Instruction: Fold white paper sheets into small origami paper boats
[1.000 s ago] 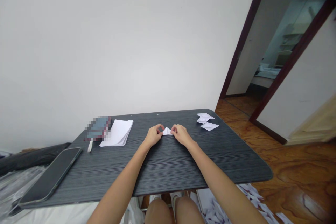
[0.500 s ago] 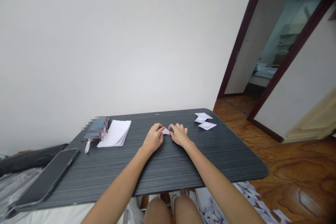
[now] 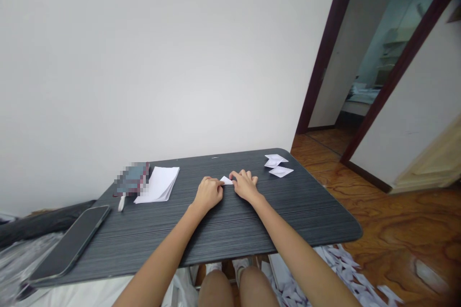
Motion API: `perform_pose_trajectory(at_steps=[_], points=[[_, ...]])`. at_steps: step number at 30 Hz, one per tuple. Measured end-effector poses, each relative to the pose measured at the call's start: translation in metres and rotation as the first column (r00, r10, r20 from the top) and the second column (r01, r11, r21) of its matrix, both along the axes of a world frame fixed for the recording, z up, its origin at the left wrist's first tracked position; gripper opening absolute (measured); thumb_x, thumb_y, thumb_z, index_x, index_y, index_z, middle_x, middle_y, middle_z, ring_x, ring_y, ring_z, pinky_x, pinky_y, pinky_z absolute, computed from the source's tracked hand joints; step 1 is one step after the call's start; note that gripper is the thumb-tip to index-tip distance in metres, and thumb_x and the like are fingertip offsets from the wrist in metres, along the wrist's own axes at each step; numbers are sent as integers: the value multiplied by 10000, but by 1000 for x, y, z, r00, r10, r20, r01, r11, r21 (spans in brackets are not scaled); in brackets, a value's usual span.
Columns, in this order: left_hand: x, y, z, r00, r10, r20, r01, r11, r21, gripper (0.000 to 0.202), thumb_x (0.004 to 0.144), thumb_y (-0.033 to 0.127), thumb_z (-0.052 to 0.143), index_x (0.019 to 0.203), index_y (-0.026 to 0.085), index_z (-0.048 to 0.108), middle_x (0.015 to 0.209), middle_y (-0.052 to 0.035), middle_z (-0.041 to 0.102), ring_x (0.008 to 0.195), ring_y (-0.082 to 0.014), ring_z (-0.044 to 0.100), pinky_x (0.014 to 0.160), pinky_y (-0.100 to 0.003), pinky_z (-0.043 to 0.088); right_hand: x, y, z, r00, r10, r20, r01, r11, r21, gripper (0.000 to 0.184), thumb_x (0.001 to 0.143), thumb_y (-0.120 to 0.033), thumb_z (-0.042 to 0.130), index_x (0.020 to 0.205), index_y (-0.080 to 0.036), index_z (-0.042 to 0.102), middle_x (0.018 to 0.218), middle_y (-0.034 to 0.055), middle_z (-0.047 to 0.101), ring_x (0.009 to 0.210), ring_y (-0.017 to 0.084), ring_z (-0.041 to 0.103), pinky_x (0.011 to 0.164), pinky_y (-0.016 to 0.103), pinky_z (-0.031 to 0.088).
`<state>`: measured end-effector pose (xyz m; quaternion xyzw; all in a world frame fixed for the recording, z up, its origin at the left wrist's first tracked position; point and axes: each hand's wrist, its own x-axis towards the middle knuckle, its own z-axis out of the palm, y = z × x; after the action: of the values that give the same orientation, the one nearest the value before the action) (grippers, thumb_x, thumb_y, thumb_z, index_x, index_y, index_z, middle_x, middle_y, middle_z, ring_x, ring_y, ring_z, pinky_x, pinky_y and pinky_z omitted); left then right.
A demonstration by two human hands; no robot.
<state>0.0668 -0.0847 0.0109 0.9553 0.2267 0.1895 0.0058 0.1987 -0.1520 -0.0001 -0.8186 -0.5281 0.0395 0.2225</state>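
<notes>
A small folded white paper piece [image 3: 226, 180] lies on the dark striped table [image 3: 223, 225], near its far middle. My left hand [image 3: 208, 194] is curled, its fingertips pinching the paper's left side. My right hand [image 3: 245, 184] presses on the paper's right side with bent fingers. Most of the paper is hidden under the two hands.
A stack of white sheets [image 3: 158, 184] and a blurred small object [image 3: 132, 178] lie at the far left, with a white pen [image 3: 121, 202] beside them. A dark phone [image 3: 66, 244] rests at the near left. Two folded paper shapes [image 3: 277, 165] sit far right. Paper scraps [image 3: 338, 273] litter the wooden floor.
Both hands have closed in over the paper piece, so less of it shows. The view has shifted slightly.
</notes>
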Motion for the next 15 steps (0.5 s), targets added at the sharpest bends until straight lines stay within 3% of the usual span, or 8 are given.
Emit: perform_pose_trajectory(at_steps=[5,11,15], points=[[-3,0,0,996,79,46,-77,996,-55,276,737,172,408,882,160,643,797,-75,650,723,-176,570,781,-317,369,0,0,0,1000,6,7,-6,1000,-16,182,788,-236,403,922,-310,502,915,39,434,892,203,354,733,360,226],[-8,16,-3,979,177,98,-132,926,-355,276,733,190,422,899,207,643,848,-19,658,744,-151,588,745,-251,405,2,1,-1,999,23,26,-22,999,-36,212,788,-229,384,934,-338,492,920,40,422,880,203,358,720,362,234],[-8,15,0,984,159,80,-125,937,-327,231,744,222,457,876,205,645,802,-36,654,754,-165,573,777,-289,372,4,3,-3,999,21,31,-18,997,-75,232,792,-225,370,946,-351,490,926,42,415,872,202,358,724,369,232]])
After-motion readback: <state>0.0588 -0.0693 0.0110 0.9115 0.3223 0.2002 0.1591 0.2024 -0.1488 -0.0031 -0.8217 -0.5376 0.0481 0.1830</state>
